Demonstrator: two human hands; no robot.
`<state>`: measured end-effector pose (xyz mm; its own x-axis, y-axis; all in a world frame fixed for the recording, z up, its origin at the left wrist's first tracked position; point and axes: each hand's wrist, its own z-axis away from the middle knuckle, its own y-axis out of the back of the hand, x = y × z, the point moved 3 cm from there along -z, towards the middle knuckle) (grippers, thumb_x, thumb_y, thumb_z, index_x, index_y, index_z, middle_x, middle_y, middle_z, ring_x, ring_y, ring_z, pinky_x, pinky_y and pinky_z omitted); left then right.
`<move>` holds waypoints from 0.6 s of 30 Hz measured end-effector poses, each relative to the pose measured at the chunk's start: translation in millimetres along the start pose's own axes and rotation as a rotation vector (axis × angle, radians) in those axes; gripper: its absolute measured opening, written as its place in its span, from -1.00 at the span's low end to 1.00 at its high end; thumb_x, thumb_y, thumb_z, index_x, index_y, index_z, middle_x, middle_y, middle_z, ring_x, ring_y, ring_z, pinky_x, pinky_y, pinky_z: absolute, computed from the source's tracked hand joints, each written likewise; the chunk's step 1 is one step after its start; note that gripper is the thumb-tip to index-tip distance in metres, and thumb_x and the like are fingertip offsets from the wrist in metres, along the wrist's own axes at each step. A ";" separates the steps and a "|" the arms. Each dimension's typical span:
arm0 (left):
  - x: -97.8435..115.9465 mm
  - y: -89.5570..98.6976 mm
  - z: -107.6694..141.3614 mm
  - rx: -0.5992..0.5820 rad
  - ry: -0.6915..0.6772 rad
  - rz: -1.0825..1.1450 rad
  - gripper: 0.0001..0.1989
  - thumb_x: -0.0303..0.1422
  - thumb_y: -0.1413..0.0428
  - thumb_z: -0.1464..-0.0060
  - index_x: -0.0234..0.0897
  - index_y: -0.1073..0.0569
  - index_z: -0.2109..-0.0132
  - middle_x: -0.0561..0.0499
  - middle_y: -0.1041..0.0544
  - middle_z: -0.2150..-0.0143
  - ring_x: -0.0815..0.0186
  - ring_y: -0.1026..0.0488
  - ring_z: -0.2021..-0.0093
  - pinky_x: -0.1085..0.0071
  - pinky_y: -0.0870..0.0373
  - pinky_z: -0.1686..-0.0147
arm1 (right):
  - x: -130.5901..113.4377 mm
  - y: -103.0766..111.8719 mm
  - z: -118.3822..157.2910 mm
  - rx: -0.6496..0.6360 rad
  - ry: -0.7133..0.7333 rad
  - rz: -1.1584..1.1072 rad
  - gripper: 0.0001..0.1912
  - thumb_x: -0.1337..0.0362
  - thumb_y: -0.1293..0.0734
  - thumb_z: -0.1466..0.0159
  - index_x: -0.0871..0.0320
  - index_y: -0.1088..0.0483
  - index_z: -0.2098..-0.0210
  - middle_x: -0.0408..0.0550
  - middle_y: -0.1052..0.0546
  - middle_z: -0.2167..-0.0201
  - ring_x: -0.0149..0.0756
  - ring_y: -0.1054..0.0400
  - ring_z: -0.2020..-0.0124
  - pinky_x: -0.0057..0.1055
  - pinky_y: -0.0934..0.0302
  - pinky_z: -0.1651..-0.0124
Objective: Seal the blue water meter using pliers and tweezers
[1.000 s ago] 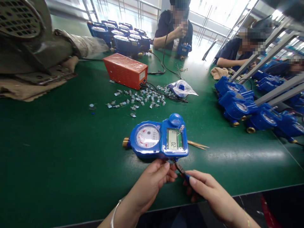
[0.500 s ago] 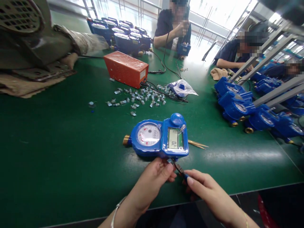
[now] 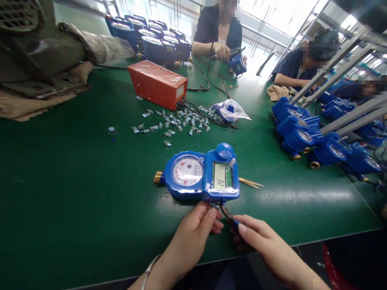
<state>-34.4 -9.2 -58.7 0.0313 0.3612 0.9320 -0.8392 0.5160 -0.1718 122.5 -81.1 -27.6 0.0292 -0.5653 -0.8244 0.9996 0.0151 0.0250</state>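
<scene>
So, the blue water meter (image 3: 206, 173) lies face-up on the green table (image 3: 90, 201), dial left, display right; left hand (image 3: 193, 229) pinches a small seal-like piece (image 3: 213, 205) at its near edge; right hand (image 3: 256, 237) has blue-handled pliers (image 3: 227, 212) gripped, tips beside that piece, can't tell if they're closed; gold tweezers (image 3: 249, 183) sit just right of the meter

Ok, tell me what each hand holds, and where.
Right hand holds a dark tool by its blue handle. Left hand pinches a small part; where is hidden.
</scene>
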 end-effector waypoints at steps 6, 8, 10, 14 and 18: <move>1.6 0.9 -0.1 0.018 0.007 0.003 -0.72 -0.17 0.04 -0.19 -0.33 -0.36 0.22 -0.03 -0.48 0.35 0.30 -0.45 0.37 0.39 -0.38 0.35 | -1.0 3.7 -0.8 -0.015 0.010 0.023 -0.58 0.01 -0.28 -0.25 0.06 -0.40 -0.01 -0.04 -0.46 0.22 -0.27 -0.32 0.23 -0.37 -0.20 0.21; -0.4 1.3 -1.1 0.024 0.005 -0.017 -0.69 -0.15 0.07 -0.20 -0.32 -0.35 0.25 -0.03 -0.48 0.36 0.29 -0.46 0.38 0.37 -0.39 0.35 | 1.4 3.7 -1.0 -0.021 -0.069 -0.115 -0.58 0.03 -0.31 -0.23 0.11 -0.43 0.02 -0.03 -0.47 0.27 -0.28 -0.33 0.27 -0.41 -0.20 0.29; -2.9 1.7 -1.7 0.021 -0.005 -0.048 -0.68 -0.14 0.10 -0.21 -0.32 -0.35 0.26 -0.03 -0.48 0.38 0.29 -0.46 0.39 0.36 -0.39 0.34 | 1.4 3.8 -0.8 -0.018 -0.122 -0.190 -0.59 0.04 -0.32 -0.21 0.14 -0.44 0.04 -0.02 -0.47 0.28 -0.29 -0.33 0.29 -0.43 -0.19 0.33; -5.6 3.1 -1.2 0.014 -0.024 -0.105 -0.67 -0.14 0.12 -0.23 -0.31 -0.36 0.25 -0.04 -0.50 0.38 0.29 -0.47 0.40 0.36 -0.39 0.33 | -10.3 4.5 -0.4 -0.054 -0.022 0.026 -0.60 0.03 -0.28 -0.25 0.08 -0.41 0.00 -0.05 -0.46 0.24 -0.29 -0.31 0.25 -0.40 -0.17 0.25; -4.3 2.4 -0.4 0.014 -0.026 -0.097 -0.69 -0.16 0.11 -0.23 -0.31 -0.37 0.16 -0.03 -0.52 0.36 0.27 -0.48 0.36 0.35 -0.40 0.30 | -21.1 5.8 0.3 -0.056 0.095 0.285 -0.60 0.01 -0.22 -0.29 0.04 -0.39 -0.03 -0.10 -0.45 0.27 -0.29 -0.29 0.23 -0.38 -0.14 0.18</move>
<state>-36.3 -9.2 -63.2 0.0985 0.2896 0.9521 -0.8403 0.5368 -0.0763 127.7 -69.4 -9.9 0.3060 -0.4521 -0.8378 0.9495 0.2092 0.2339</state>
